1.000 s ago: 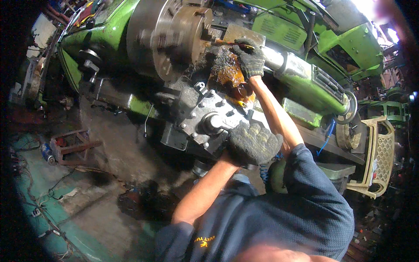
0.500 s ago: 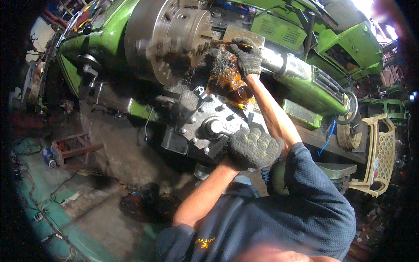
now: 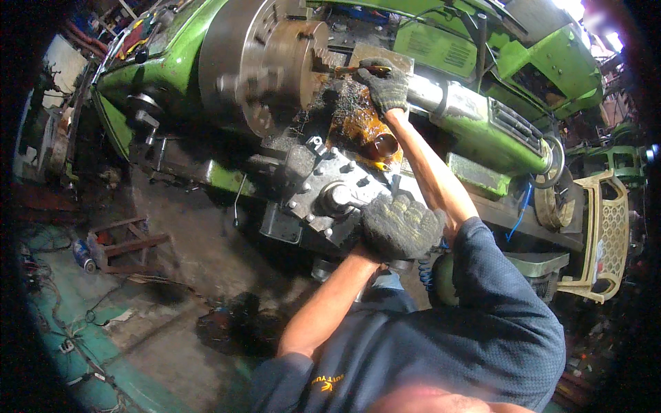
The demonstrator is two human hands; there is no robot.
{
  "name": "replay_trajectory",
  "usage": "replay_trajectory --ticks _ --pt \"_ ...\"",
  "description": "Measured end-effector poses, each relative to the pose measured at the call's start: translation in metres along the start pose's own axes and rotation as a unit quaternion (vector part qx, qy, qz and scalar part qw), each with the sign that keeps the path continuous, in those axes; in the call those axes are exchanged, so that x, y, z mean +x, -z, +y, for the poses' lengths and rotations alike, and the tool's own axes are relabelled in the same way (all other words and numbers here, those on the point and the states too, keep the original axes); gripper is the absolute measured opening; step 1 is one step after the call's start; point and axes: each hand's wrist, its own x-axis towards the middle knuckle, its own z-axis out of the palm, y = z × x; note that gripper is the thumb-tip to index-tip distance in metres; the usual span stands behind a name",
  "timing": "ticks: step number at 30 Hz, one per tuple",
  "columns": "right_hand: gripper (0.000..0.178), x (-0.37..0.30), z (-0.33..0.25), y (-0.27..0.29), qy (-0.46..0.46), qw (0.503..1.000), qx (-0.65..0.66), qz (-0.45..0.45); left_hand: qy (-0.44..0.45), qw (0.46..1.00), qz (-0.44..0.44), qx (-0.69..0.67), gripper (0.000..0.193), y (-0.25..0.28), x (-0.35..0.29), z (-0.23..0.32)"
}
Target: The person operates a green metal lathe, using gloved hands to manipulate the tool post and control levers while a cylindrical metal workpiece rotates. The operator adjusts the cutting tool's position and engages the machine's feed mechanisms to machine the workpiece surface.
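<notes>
Floor [image 3: 200,258] grey-brown, stained, lower left | green floor covering [image 3: 144,375] toward lower-left corner, cables [image 3: 69,346] across it | brown frame [image 3: 134,246] beside blue can [image 3: 83,256], left | cream lattice-backed chair [image 3: 609,234], right | white light [image 3: 571,9] glaring, upper right

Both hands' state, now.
Left hand: curled at the lever; whether it grips anything cannot be told.
Right hand: closed, holding a thin tool.
</notes>
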Motion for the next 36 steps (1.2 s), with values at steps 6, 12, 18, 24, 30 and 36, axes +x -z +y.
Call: replay_trajectory --ticks 6,12,18,24,30,36 --pt "0.025 -0.021 -0.052 0.031 0.051 0.999 -0.003 0.016 0.018 0.999 -0.003 0.048 0.014 -0.013 -0.007 0.001" --pt "0.017 -0.091 -0.045 0.133 -0.060 0.996 0.062 -0.026 0.018 0.991 0.081 0.106 0.014 -0.041 -0.019 -0.001" --pt "0.019 -0.125 -0.008 0.137 -0.100 0.994 0.049 -0.001 0.110 0.976 -0.191 -0.001 0.028 -0.050 -0.093 -0.031" --pt "0.032 -0.131 0.032 0.124 -0.100 0.994 -0.023 -0.038 -0.111 0.977 -0.034 0.179 0.020 -0.021 -0.020 -0.003" --pt "0.050 -0.161 0.037 0.173 -0.031 0.990 -0.141 0.008 0.029 0.990 -0.045 0.129 0.021 -0.026 -0.031 0.002" --pt "0.036 -0.243 0.109 0.306 -0.193 0.952 -0.210 0.108 0.120 0.993 -0.001 0.020 0.018 0.077 0.019 0.008"
